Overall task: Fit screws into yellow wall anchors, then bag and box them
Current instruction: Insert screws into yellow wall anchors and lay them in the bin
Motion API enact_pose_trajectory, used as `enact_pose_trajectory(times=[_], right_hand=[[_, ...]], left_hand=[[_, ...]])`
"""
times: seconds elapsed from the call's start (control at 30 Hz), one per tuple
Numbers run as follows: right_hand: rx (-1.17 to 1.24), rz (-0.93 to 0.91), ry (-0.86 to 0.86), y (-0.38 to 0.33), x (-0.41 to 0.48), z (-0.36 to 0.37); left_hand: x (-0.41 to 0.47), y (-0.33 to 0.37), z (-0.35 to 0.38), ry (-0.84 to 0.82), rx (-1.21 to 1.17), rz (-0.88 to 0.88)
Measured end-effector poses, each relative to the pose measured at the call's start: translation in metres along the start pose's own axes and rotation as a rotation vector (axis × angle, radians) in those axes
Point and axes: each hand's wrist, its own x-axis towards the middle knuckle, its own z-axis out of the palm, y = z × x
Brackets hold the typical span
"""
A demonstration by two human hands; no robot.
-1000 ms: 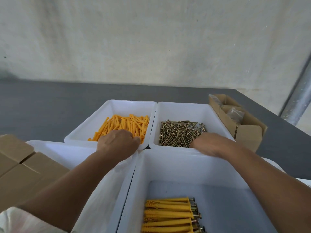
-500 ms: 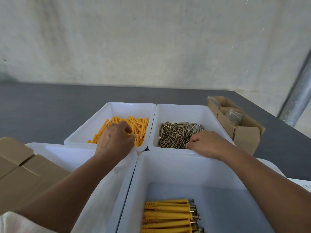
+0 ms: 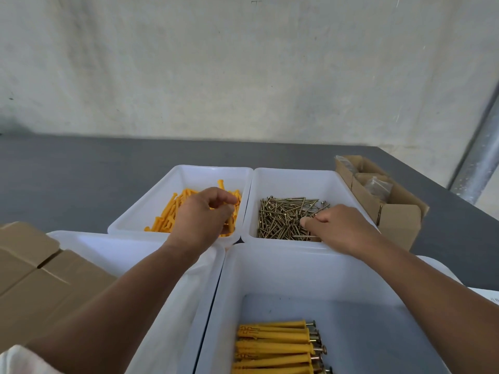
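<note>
I see the left hand (image 3: pixel 202 217) down in the anchor tub (image 3: pixel 189 174), fingers curled round one of the yellow anchors (image 3: pixel 167 220) heaped there. The right hand (image 3: pixel 337 228) sits on the screws (image 3: pixel 280 214) in the screw tub (image 3: pixel 291 179) alongside, fingertips bent into the pile; whether they grip one I cannot tell. The near tub (image 3: pixel 270 265) holds fitted anchors (image 3: pixel 272 346) laid in a row. A cardboard box (image 3: pixel 399 220) with a bag (image 3: pixel 378 184) inside stands just right of the screw tub.

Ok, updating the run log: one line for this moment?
left hand: grips yellow plastic wall anchors, far-left white tub | right hand: pinches brass metal screws, far-right white tub | assembled anchors: near tub
</note>
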Motion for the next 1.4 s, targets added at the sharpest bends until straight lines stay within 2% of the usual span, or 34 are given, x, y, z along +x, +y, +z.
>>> enact_pose_trajectory(times=[0.13,0.27,0.5,0.93,1.13,1.27,1.4], right_hand=[[0.094,0.024,0.087,-0.011,-0.007,-0.006],[0.194,0.011,0.119,-0.032,-0.014,-0.01],[0.2,0.001,0.026,-0.051,-0.034,-0.009],[0.172,-0.011,0.017,-0.056,-0.04,0.0],[0.23,-0.093,-0.153,-0.055,-0.044,-0.013],[0.052,-0.238,-0.262,-0.057,-0.049,-0.023],[-0.018,-0.212,-0.381,-0.058,-0.054,-0.024]], left_hand=[[-0.01,0.007,0.009,-0.189,-0.101,-0.04],[-0.018,0.012,0.013,-0.323,-0.09,-0.028],[-0.022,0.017,0.011,-0.432,-0.036,0.009],[-0.025,0.019,0.009,-0.548,0.043,0.064],[-0.022,0.018,0.011,-0.519,0.044,0.029],[-0.021,0.015,0.011,-0.511,0.04,0.025],[-0.022,0.015,0.012,-0.498,0.045,0.037]])
